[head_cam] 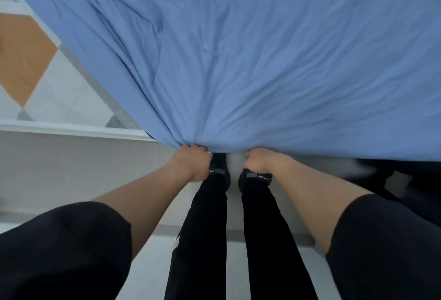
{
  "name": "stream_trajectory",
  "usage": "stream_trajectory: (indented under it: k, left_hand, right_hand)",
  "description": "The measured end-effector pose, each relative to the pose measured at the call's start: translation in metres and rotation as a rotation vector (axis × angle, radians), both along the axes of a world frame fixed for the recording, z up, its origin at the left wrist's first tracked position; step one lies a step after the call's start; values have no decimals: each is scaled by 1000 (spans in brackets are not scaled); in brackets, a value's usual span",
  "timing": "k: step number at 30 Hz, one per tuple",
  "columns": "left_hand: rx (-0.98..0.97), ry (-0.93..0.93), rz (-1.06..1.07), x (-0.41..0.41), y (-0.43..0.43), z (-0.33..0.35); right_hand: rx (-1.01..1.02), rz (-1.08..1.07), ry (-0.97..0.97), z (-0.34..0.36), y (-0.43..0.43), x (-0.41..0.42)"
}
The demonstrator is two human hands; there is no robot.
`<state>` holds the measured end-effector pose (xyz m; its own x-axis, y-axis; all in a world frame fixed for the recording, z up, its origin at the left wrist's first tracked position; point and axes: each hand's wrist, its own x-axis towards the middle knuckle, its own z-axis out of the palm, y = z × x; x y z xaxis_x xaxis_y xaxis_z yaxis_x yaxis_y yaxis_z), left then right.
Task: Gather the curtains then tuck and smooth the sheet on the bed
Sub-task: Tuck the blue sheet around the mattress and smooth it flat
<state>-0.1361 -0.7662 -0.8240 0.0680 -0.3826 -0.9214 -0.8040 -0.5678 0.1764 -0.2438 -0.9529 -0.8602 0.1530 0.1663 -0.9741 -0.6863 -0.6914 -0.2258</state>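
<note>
Your left hand (193,164) and your right hand (261,162) are both closed into tight fists on the near edge of the blue fabric sheet (238,61), with the fingers curled under the hem and the knuckles up. The two hands are near each other but they do not touch. Just below them you can see your black shoes (253,181), and each one has a grey strap (259,176) across the top. The strap on the right shoe carries small white letters, seen upside down, which seem to read "ASHION"; the letters on the left shoe are mostly hidden by your wrist. The sheet is soft, thin and matt. Many fine creases run out like a fan from your two fists, and deeper folds lie on its left side. It fills the whole upper part of the view, spread away from you. Your black trousers (202,228) and black sleeves (59,252) are plain and smooth. At the left, beside the sheet, there is a tiled floor (66,89) in pale grey with an orange diamond tile (23,61), and a white ledge (71,129) runs in front of it. The dark shapes under the sheet at the right are too blurred to tell.
</note>
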Motion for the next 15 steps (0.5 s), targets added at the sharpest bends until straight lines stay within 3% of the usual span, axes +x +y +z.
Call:
stream_trajectory:
  k: [2,5,12,15]
  left_hand:
    - [-131,-2,177,6,-6,13]
    - [-245,-42,272,28,-3,42]
    - [-386,-334,237,116,75,81]
    - [-462,-473,164,155,112,69]
  right_hand:
    - [18,55,-24,9,-10,11]
    - [18,104,-69,33,-22,30]
    - [-185,-149,-373,97,19,101]
    - [-123,-264,-485,103,71,143]
